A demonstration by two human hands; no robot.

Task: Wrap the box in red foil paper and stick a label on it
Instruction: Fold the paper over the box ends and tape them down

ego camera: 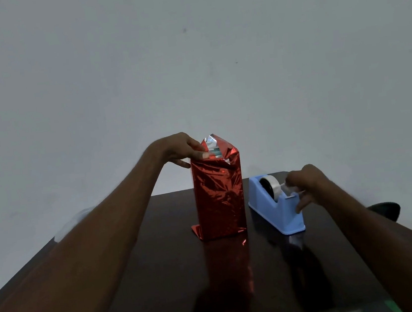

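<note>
A tall box wrapped in red foil paper [219, 198] stands upright in the middle of the dark table [161, 265]. Its top is loose, with silver foil inside showing and a bit of the box visible. My left hand [186, 149] pinches the top left flap of the foil. To the right sits a blue tape dispenser [274, 205] with a roll of clear tape. My right hand [304, 185] is at the dispenser's cutter end, fingers pinching the tape strip. No label is in view.
A grey wall rises behind the table's far edge. A dark rounded object [385, 210] shows past the table's right edge. Something pale and blurred [73, 221] lies beyond the left edge, behind my left forearm.
</note>
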